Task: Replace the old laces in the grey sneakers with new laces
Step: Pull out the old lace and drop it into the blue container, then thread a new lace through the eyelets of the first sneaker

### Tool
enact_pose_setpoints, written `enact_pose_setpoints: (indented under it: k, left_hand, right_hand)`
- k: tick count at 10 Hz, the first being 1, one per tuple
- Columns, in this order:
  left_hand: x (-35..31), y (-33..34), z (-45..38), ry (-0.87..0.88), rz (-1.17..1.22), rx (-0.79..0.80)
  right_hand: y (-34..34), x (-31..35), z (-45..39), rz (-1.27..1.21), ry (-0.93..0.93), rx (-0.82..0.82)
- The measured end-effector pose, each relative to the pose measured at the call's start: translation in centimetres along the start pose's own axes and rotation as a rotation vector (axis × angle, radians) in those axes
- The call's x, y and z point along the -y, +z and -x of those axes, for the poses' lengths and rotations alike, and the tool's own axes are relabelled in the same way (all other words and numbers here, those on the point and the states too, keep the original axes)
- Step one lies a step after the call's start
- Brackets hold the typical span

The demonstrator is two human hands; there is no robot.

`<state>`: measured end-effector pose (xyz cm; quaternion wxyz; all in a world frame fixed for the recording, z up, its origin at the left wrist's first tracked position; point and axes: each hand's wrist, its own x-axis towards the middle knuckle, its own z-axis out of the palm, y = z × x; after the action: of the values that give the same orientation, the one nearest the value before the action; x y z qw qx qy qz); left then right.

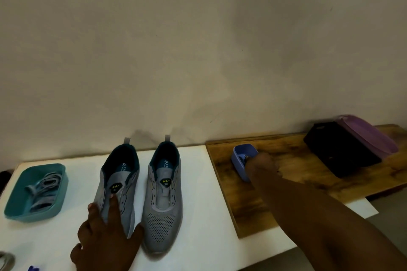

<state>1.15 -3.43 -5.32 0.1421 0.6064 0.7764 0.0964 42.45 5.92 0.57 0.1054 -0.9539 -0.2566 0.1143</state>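
Note:
Two grey sneakers stand side by side on the white table, heels toward the wall, both without laces. My left hand [105,233] lies over the toe of the left sneaker [120,185], gripping it, index finger stretched up the tongue. The right sneaker [164,198] stands free beside it. My right hand [262,166] reaches into a small blue tray [239,156] on the wooden board; a lace [243,158] shows inside at my fingertips, and whether I hold it cannot be told. A teal tray [13,202] at the left holds grey laces [43,191].
The wooden board [293,165] lies to the right of the white table [198,215], with a black box [339,152] and a purple lid [370,134] at its far end. A grey object [6,260] and a blue item [33,268] sit at the bottom left edge.

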Motion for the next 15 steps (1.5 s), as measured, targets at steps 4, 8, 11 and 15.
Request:
enact_pose_setpoints:
  k: [4, 8, 11, 15]
  left_hand:
    - [-0.4, -0.8, 0.9, 0.0, 0.115, 0.055]
    - [0.9, -2.4, 1.9, 0.092, 0.283, 0.075]
    - [0.8, -2.6, 3.1, 0.124, 0.259, 0.016]
    - [2.6, -9.6, 2.8, 0.226, -0.038, -0.353]
  right_hand:
    - [1.6, -2.7, 6.7, -0.203, -0.287, -0.306]
    - [9.3, 1.8, 23.6, -0.573, -0.804, 0.36]
    - [12.2, 0.7, 22.8, -0.555, -0.865, 0.365]
    - [5.0, 5.7, 29.7, -0.375, -1.14, -0.056]
